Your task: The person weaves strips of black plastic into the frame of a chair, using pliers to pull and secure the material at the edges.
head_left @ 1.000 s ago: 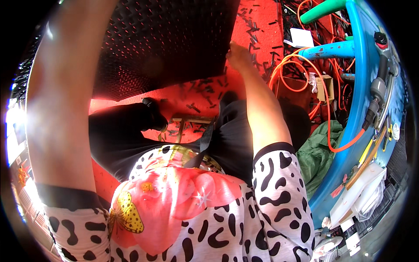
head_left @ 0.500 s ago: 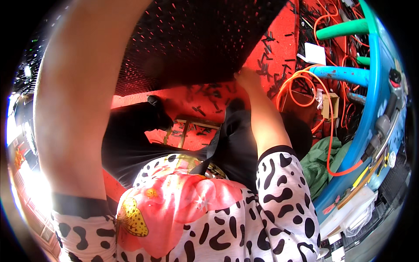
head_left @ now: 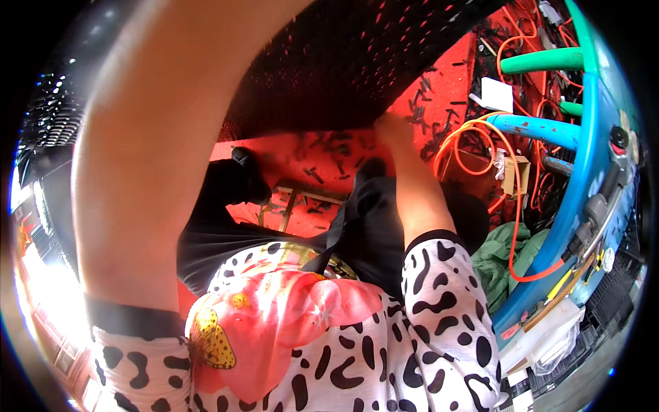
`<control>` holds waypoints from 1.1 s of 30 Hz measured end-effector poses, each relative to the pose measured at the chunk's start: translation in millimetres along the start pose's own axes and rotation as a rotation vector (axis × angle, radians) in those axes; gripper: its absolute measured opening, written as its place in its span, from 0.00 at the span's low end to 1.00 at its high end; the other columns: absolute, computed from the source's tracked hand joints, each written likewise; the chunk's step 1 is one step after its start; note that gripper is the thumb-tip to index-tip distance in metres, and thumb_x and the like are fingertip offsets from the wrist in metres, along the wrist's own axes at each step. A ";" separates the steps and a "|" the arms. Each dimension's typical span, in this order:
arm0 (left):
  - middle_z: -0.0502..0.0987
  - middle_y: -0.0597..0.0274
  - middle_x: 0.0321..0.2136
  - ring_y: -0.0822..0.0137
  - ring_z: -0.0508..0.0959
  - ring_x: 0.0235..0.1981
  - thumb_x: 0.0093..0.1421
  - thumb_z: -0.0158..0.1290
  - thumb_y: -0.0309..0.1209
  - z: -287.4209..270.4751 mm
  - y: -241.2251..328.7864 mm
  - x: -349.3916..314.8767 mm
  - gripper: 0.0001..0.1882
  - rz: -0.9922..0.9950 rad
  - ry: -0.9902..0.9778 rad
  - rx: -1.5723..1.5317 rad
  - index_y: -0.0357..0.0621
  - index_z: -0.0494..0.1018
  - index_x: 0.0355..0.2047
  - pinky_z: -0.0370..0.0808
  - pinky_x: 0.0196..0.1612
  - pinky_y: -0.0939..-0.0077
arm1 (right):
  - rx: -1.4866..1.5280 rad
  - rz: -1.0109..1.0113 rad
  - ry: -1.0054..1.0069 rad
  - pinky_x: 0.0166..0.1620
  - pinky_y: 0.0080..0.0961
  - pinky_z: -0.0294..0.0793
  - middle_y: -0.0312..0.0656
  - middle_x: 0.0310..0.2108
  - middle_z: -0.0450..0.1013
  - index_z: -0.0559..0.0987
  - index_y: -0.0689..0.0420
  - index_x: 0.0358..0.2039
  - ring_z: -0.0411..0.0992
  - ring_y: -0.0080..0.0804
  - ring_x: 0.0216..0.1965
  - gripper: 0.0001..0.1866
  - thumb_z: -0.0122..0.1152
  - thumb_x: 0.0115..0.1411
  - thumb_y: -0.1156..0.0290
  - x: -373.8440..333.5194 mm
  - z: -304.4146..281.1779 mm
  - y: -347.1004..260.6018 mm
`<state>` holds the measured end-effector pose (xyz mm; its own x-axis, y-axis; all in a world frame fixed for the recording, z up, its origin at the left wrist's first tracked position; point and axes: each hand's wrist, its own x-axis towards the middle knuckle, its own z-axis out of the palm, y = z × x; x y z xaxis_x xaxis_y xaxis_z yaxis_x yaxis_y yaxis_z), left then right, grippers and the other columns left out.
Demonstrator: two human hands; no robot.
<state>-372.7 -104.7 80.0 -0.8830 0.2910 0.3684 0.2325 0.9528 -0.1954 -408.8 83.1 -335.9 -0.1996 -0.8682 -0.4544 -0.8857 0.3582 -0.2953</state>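
Observation:
A large black perforated plastic panel (head_left: 322, 75) hangs tilted in front of me, with red showing through its holes. At its lower right corner, my right hand (head_left: 392, 129) is closed on the edge; the fingertips are partly hidden behind it and blurred. My left forearm crosses the left side and runs up past the panel's left part, and the left hand lies beyond the upper edge of the picture. Beneath the panel, many small black strips (head_left: 336, 147) are scattered on the red floor (head_left: 274, 143).
To the right stands a blue table frame (head_left: 583, 178) with a power tool (head_left: 604, 192) on it. An orange hose (head_left: 515, 226) loops beside a small cardboard box (head_left: 516, 175). Green cloth (head_left: 504, 257) lies below. A metal frame (head_left: 292, 199) sits between my legs.
My left forearm has swung to the right, and the panel's left part has shifted right with it. The right hand stays at the panel's corner, moved only slightly.

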 end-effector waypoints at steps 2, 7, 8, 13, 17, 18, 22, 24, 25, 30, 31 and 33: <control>0.72 0.56 0.15 0.61 0.75 0.18 0.59 0.49 0.33 -10.0 14.1 -6.6 0.14 -0.269 -0.075 -0.111 0.39 0.72 0.20 0.75 0.26 0.67 | 0.024 0.172 0.064 0.38 0.43 0.74 0.47 0.31 0.76 0.78 0.55 0.30 0.75 0.43 0.35 0.14 0.52 0.52 0.59 -0.8 -16.2 -14.3; 0.70 0.49 0.15 0.47 0.74 0.21 0.58 0.50 0.38 -19.4 47.4 -19.8 0.16 -0.436 -0.039 -0.168 0.39 0.70 0.20 0.71 0.26 0.56 | 0.283 0.145 0.440 0.34 0.38 0.72 0.50 0.27 0.75 0.76 0.57 0.27 0.75 0.42 0.32 0.12 0.55 0.51 0.61 -17.7 -65.4 8.6; 0.70 0.50 0.16 0.46 0.73 0.22 0.55 0.51 0.33 -22.5 51.6 -22.6 0.10 -0.395 0.015 -0.211 0.37 0.70 0.25 0.71 0.25 0.58 | 0.590 0.162 0.570 0.33 0.36 0.71 0.51 0.26 0.75 0.75 0.58 0.26 0.75 0.41 0.31 0.12 0.56 0.52 0.62 -20.9 -85.0 8.0; 0.68 0.53 0.18 0.48 0.71 0.25 0.56 0.53 0.36 -39.8 76.6 -42.9 0.14 -0.397 0.076 -0.254 0.37 0.69 0.21 0.67 0.28 0.60 | 1.520 -0.379 0.769 0.36 0.17 0.65 0.34 0.30 0.72 0.74 0.57 0.35 0.69 0.18 0.33 0.08 0.56 0.60 0.67 -117.1 -235.3 -46.9; 0.70 0.52 0.21 0.48 0.72 0.28 0.53 0.55 0.34 -49.2 101.0 -60.8 0.12 -0.424 0.088 -0.214 0.37 0.71 0.24 0.68 0.32 0.58 | 1.162 -0.625 0.828 0.42 0.23 0.68 0.40 0.37 0.73 0.74 0.61 0.40 0.71 0.26 0.39 0.12 0.60 0.56 0.71 -178.5 -291.4 -98.4; 0.70 0.52 0.21 0.48 0.72 0.28 0.53 0.55 0.34 -50.3 104.1 -63.5 0.12 -0.420 0.104 -0.206 0.37 0.71 0.24 0.68 0.32 0.58 | 1.010 -0.661 0.848 0.42 0.24 0.69 0.41 0.37 0.74 0.74 0.63 0.39 0.72 0.29 0.39 0.13 0.61 0.55 0.71 -183.1 -298.7 -105.1; 0.73 0.49 0.24 0.47 0.74 0.29 0.46 0.58 0.31 -63.0 120.5 -78.3 0.12 -0.507 0.040 -0.427 0.36 0.73 0.29 0.71 0.31 0.60 | 0.688 -0.723 1.067 0.39 0.24 0.71 0.44 0.32 0.73 0.75 0.64 0.32 0.73 0.34 0.34 0.05 0.60 0.55 0.78 -195.3 -308.1 -130.1; 0.73 0.49 0.23 0.47 0.75 0.29 0.45 0.58 0.31 -72.3 131.0 -85.9 0.13 -0.543 0.022 -0.438 0.36 0.73 0.29 0.72 0.31 0.61 | 0.725 -0.755 1.065 0.39 0.23 0.71 0.43 0.32 0.72 0.75 0.64 0.32 0.73 0.33 0.34 0.04 0.59 0.55 0.78 -208.4 -302.7 -135.5; 0.73 0.50 0.23 0.48 0.75 0.28 0.45 0.58 0.31 -75.3 136.0 -90.0 0.13 -0.578 -0.019 -0.447 0.36 0.73 0.29 0.72 0.31 0.60 | 0.774 -0.767 1.061 0.39 0.23 0.71 0.43 0.32 0.72 0.75 0.64 0.32 0.73 0.32 0.33 0.04 0.58 0.56 0.79 -215.0 -296.4 -137.2; 0.73 0.53 0.21 0.51 0.75 0.26 0.46 0.58 0.33 -80.3 155.5 -102.2 0.11 -0.583 -0.015 -0.442 0.37 0.72 0.25 0.71 0.31 0.61 | 1.272 -0.677 0.935 0.36 0.18 0.68 0.38 0.27 0.73 0.73 0.62 0.32 0.70 0.24 0.31 0.04 0.51 0.62 0.76 -245.6 -277.1 -164.0; 0.73 0.54 0.20 0.52 0.75 0.26 0.46 0.58 0.34 -78.2 159.4 -101.5 0.12 -0.589 -0.007 -0.394 0.38 0.72 0.25 0.70 0.33 0.62 | 1.425 -0.641 0.841 0.34 0.15 0.66 0.38 0.26 0.72 0.73 0.62 0.31 0.68 0.22 0.29 0.06 0.50 0.64 0.74 -250.0 -276.8 -165.8; 0.74 0.54 0.20 0.54 0.75 0.26 0.47 0.57 0.36 -77.8 166.2 -98.4 0.12 -0.619 -0.006 -0.323 0.39 0.72 0.24 0.68 0.38 0.62 | 1.502 -0.620 0.806 0.31 0.14 0.63 0.38 0.24 0.72 0.73 0.61 0.30 0.66 0.20 0.26 0.08 0.49 0.64 0.72 -255.0 -276.9 -168.1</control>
<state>-215.4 31.8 81.9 -0.8940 -0.3138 0.3199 -0.2057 0.9216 0.3293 -325.0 149.1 62.3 -0.5605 -0.7536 0.3434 0.0966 -0.4713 -0.8767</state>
